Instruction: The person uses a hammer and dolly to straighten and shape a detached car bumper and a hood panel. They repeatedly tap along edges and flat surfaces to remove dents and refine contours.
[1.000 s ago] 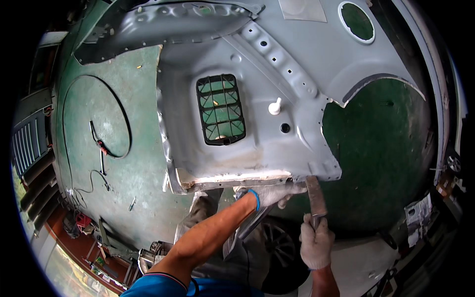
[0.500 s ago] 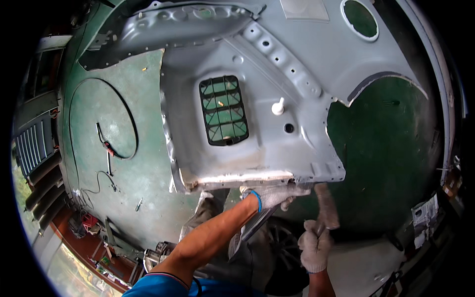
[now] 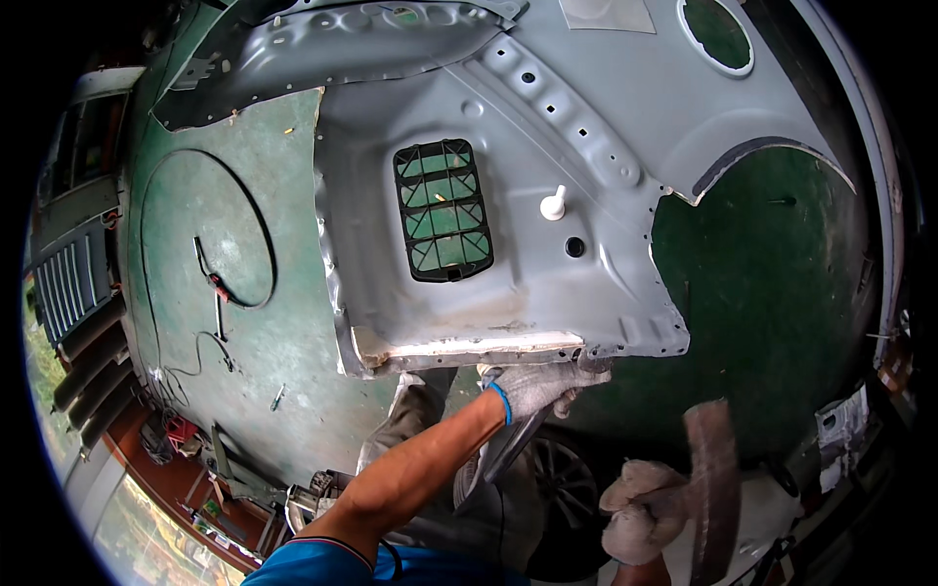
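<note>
A large grey sheet-metal car body panel point(image 3: 371, 234) spreads out before me, its near flange point(image 3: 479, 346) pale and bare-looking. Under that flange, toward its right part, my gloved left hand point(image 3: 547, 389) is closed against the edge. A small dark metal piece shows at its fingertips, too little of it to name. My gloved right hand point(image 3: 640, 513) grips a hammer with a long brown, rusty-looking head point(image 3: 713, 488). Motion blurs the hammer, which is apart from the panel, low on the right. Its handle is mostly hidden by the glove.
A black vent grille point(image 3: 445, 210) and a white plug point(image 3: 554, 203) sit in the panel. On the green floor to the left lies a looped black hose point(image 3: 269, 234) with a tool end. A wheel point(image 3: 565, 483) is below my left hand. Shelving point(image 3: 73, 278) lines the left side.
The hammer has swung away from the panel's near edge, down and to the right, with my right hand. My left hand stays under the flange. The view has shifted slightly.
</note>
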Demonstrator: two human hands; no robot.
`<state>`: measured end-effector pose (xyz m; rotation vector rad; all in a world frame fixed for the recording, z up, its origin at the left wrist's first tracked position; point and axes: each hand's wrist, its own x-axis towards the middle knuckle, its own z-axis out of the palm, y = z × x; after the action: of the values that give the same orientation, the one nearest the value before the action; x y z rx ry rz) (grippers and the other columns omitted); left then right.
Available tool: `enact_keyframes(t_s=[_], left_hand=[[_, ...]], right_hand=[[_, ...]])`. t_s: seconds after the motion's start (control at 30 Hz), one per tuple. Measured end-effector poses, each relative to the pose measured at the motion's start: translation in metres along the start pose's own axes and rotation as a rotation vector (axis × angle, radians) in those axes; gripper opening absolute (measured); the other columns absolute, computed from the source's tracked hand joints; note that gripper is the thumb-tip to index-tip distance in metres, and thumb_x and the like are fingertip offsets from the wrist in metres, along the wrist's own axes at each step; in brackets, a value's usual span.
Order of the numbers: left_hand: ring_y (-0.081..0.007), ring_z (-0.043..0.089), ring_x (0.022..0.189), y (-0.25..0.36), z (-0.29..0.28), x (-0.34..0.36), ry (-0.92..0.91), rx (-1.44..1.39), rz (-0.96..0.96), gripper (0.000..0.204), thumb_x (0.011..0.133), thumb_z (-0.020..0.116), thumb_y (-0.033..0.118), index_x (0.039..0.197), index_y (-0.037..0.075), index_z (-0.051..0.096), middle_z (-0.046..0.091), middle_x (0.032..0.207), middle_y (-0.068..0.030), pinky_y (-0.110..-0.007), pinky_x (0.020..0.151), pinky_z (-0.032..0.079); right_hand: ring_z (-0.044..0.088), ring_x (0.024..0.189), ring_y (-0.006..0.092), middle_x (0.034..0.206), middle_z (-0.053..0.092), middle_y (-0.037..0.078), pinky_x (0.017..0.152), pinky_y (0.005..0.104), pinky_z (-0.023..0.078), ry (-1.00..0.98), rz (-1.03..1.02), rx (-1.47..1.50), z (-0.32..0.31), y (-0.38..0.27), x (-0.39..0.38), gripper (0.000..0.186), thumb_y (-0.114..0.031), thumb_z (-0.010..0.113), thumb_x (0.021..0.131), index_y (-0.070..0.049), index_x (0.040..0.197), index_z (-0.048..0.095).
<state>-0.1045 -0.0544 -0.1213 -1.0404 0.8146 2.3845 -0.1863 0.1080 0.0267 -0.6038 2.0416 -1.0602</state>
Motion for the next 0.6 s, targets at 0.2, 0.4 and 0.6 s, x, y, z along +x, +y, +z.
enact_keyframes(t_s=[0.2, 0.4, 0.6], left_hand=[[-0.0128, 0.053, 0.052, 0.001, -0.001, -0.005, 0.017, -0.058, 0.027, 0.038, 0.097, 0.075, 0.041, 0.095, 0.005, 0.06, 0.05, 0.061, -0.0025, -0.032, 0.048, 0.045], [-0.0125, 0.049, 0.05, 0.0, -0.003, -0.002, 0.031, -0.109, 0.041, 0.04, 0.096, 0.076, 0.043, 0.089, 0.007, 0.058, 0.049, 0.061, -0.0017, -0.031, 0.048, 0.044], [-0.0128, 0.056, 0.053, 0.013, -0.003, -0.012, 0.038, -0.053, 0.016, 0.038, 0.095, 0.079, 0.038, 0.088, 0.005, 0.061, 0.054, 0.064, -0.0022, -0.03, 0.05, 0.047]], right_hand=[[0.06, 0.059, 0.0112, 0.082, 0.067, 0.003, 0.056, 0.03, 0.05, 0.008, 0.606, 0.189, 0.012, 0.008, 0.008, 0.018, -0.018, 0.068, 0.097, -0.001, 0.104, 0.065], [0.056, 0.058, 0.0109, 0.077, 0.063, 0.004, 0.054, 0.0287, 0.047, -0.006, 0.391, 0.157, 0.007, -0.004, 0.014, 0.02, -0.015, 0.058, 0.097, -0.001, 0.109, 0.066], [0.057, 0.052, 0.0133, 0.064, 0.058, 0.004, 0.054, 0.0298, 0.048, -0.062, 0.292, -0.044, 0.007, 0.026, -0.003, 0.013, -0.014, 0.063, 0.095, -0.001, 0.096, 0.064]])
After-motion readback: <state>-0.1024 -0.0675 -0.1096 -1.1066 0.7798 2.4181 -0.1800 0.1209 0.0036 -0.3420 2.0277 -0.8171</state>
